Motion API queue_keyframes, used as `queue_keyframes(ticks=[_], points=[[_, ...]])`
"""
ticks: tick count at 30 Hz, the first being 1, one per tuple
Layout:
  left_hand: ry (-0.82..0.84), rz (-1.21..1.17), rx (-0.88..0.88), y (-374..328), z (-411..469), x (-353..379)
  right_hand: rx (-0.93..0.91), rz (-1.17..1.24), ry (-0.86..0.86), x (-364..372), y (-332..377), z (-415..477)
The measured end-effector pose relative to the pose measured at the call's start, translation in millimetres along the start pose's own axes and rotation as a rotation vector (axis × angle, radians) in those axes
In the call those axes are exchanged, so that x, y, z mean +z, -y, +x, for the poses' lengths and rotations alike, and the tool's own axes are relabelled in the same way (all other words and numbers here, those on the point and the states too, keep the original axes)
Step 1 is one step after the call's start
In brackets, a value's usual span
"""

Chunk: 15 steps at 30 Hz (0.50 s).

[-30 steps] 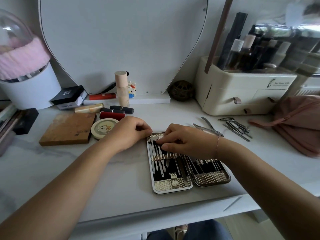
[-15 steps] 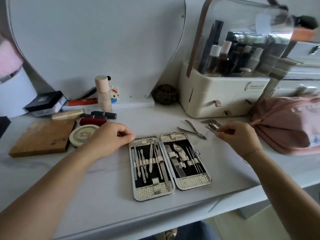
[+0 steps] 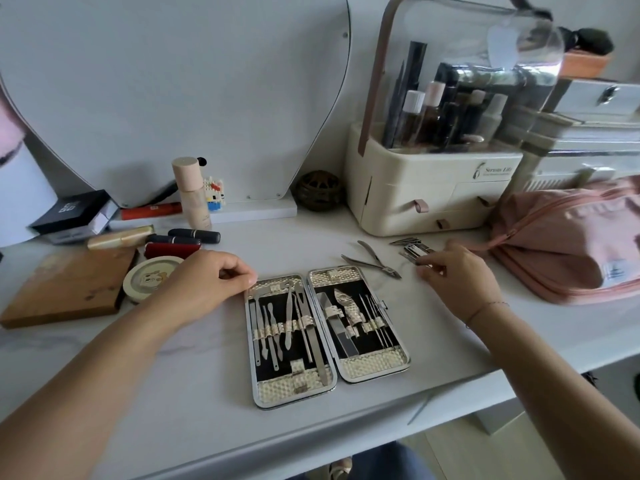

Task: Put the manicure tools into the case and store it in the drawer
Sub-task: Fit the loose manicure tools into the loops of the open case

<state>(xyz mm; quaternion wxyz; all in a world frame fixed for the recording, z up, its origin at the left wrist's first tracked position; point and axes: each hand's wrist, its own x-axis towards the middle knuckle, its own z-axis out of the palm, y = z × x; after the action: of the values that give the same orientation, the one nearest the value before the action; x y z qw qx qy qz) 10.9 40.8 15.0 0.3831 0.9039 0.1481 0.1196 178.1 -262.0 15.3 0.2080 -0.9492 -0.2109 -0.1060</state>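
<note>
The manicure case (image 3: pixel 372 368) lies open and flat on the white tabletop, with several metal tools strapped into both black halves. My left hand (image 3: pixel 204 280) rests with curled fingers against the case's top left corner. To the right, my right hand (image 3: pixel 457 273) pinches a small metal nail clipper (image 3: pixel 417 252) in the pile of loose tools. A pair of cuticle nippers (image 3: pixel 372 261) lies between the case and that hand. More thin tools (image 3: pixel 405 241) lie just behind the clipper.
A cream cosmetic organizer (image 3: pixel 426 199) with small drawers stands at the back right, a pink pouch (image 3: pixel 568 251) beside it. At left are a wooden board (image 3: pixel 65 289), a round tin (image 3: pixel 149 277), lipsticks (image 3: pixel 194 235) and a bottle (image 3: pixel 192 192). A mirror (image 3: pixel 173 91) stands behind.
My right hand left the case, moved right to the loose tools and now pinches the clipper. My left hand stayed at the case's corner. The view shifted right.
</note>
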Motion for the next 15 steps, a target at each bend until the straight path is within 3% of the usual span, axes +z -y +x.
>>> queue_keyframes(ticks=[4, 8, 15], points=[[0.002, -0.005, -0.008, 0, 0, 0, -0.076, -0.125, -0.011, 5, 7, -17], [-0.001, 0.0, -0.018, -1, 0, 0, -0.142, -0.096, -0.044, 1, 10, -30], [-0.003, 0.008, -0.018, -3, -2, 0, 0.046, -0.019, 0.126, -11, 13, -11]])
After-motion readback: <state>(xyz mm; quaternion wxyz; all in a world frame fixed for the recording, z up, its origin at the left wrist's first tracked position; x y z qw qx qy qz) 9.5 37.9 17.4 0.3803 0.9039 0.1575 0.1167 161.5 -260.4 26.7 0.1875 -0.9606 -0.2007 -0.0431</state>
